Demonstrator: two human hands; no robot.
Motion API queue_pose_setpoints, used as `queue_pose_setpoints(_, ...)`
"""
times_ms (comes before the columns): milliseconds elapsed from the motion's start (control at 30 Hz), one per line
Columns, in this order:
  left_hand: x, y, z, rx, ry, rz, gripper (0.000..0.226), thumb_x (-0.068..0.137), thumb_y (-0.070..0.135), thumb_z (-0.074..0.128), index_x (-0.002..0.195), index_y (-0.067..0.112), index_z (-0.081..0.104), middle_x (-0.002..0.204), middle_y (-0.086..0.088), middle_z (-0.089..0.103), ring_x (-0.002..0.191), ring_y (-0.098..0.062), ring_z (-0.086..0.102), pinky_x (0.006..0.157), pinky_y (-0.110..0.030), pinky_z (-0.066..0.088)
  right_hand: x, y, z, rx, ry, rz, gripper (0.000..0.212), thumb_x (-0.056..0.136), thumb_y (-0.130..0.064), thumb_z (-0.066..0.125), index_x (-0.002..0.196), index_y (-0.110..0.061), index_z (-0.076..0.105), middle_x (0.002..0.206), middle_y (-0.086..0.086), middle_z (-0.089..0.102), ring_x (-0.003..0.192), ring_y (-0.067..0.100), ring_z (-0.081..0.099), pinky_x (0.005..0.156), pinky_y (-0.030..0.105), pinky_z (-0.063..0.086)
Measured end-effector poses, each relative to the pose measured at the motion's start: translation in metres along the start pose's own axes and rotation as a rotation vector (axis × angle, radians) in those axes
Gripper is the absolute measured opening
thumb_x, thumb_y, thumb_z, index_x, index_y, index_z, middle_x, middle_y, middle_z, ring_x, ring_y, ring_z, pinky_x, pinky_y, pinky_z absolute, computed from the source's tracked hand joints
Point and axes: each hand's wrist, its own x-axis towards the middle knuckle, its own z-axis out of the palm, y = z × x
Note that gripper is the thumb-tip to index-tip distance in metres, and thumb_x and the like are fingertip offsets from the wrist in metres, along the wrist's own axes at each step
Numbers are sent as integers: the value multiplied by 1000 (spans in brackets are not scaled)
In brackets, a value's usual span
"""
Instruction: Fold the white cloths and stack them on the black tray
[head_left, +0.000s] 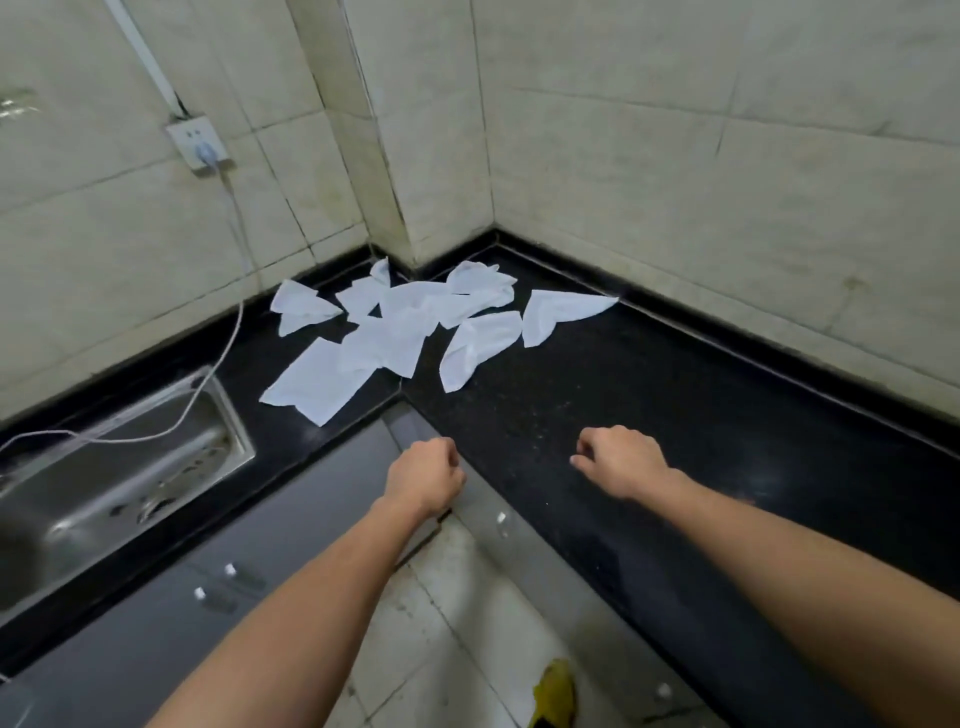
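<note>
l hand (423, 478), r hand (621, 460): empty fists

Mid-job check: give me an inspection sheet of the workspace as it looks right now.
Surface: black counter, corner run, speckled.
Job's things: white cloths loose, overlapping in the corner; black tray not seen.
Clutter: yellow object on the floor.
Hands: left hand and right hand curled, holding nothing, short of the cloths.
Cables: white cable runs from wall socket across the sink.
Surroundings: tiled walls; grey cabinets below.
</note>
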Motion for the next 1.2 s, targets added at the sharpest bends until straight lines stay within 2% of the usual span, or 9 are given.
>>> queue_pose_setpoints(200,85,-21,-18,-14,-51,15,7,85,26,55,87,21,59,90,-1,65,90,-22,59,64,-29,40,94,-16,-3,75,-48,44,21,94,-45,52,100,-27,61,101,0,67,94,24,63,72,33,44)
queue_pose_setpoints(333,131,-35,-22,-39,-87,12,4,83,25,58,82,21,58,80,4,62,84,-20,59,68,-32,48,134,-20,-6,86,-106,74,20,95,-44,51,100,-27,59,97,-3,65,90,21,62,70,32,45)
queue_pose_setpoints(400,154,-38,-23,-45,-103,14,5,83,24,59,79,22,57,77,6,59,80,-19,57,66,-30,46,154,-16,-6,96,-98,104,20,94,-45,51,102,-27,60,98,-3,66,89,20,62,70,31,46)
queue_pose_setpoints(467,177,-41,-22,-50,-119,20,5,83,25,59,79,23,57,78,4,60,82,-21,59,65,-29,44,169,-11,-6,118,-89,134,21,94,-45,53,103,-28,61,100,-3,66,90,20,62,71,32,47)
queue_pose_setpoints(567,220,-45,-15,-49,-169,43,5,84,27,60,82,23,58,86,-1,64,88,-23,61,74,-34,50,193,-3,2,139,-103,199,22,93,-44,52,105,-28,62,103,-2,66,93,21,62,74,33,48)
queue_pose_setpoints(667,264,-42,-7,-80,-201,98,9,85,31,60,87,22,59,91,-4,65,88,-24,61,76,-34,51,220,5,6,146,-133,281,22,93,-44,52,105,-28,61,106,-1,66,95,21,62,75,33,47)
queue_pose_setpoints(967,422,-37,4,-98,-316,314,16,86,30,57,95,18,61,79,4,58,81,-18,59,66,-29,44,340,1,7,227,-97,540,23,91,-42,54,106,-25,61,110,3,66,99,25,61,77,35,49)
queue_pose_setpoints(1100,462,-41,15,-112,-371,339,14,86,31,58,91,18,61,75,5,59,75,-17,59,68,-31,49,395,-6,17,290,-28,696,36,91,-51,48,108,-19,54,103,4,64,91,26,61,70,35,46)
queue_pose_setpoints(1200,477,-43,21,-131,-405,334,12,86,30,59,89,19,61,75,3,63,71,-16,60,68,-33,51,421,-9,25,271,-72,795,45,93,-52,45,114,-13,52,108,6,62,97,28,61,71,34,40)
